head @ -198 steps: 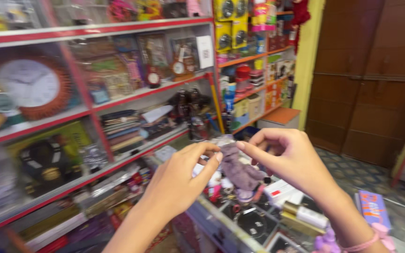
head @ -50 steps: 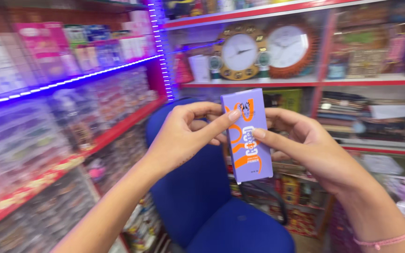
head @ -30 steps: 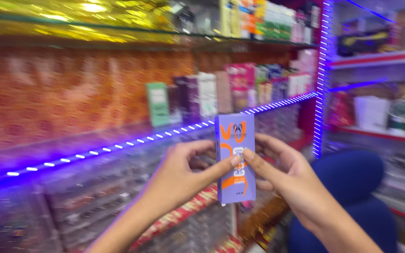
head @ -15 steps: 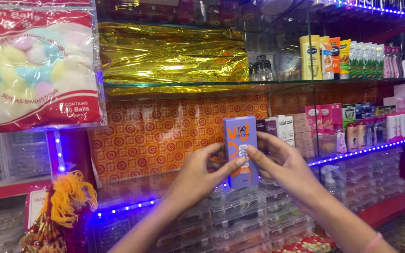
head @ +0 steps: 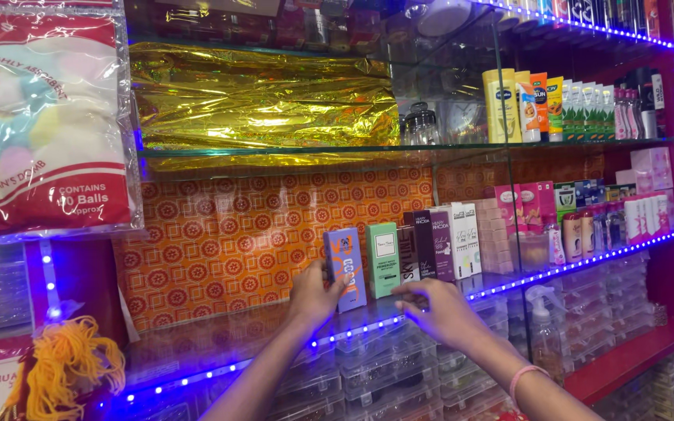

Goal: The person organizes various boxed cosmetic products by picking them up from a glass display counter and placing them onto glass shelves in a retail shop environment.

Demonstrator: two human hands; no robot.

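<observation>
The purple box [head: 346,268] is standing upright on the glass shelf [head: 220,343], leftmost in a row of boxes [head: 431,245]. The left hand [head: 312,295] is gripping its left edge, fingers curled around it; the right hand [head: 434,308] is hovering open just below the row, in a blue-lit shop.

Gold foil roll [head: 267,97] on glass shelf [head: 446,146]; cotton-ball bag [head: 40,117] left; cream tubes [head: 544,105] right.

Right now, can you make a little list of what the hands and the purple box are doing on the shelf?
left hand: grips the purple box's left edge
right hand: fingers spread, low in front of the darker boxes, apart from the purple box
purple box: upright on the glass shelf
neighbour: green box, right beside it
behind: orange patterned paper
</observation>
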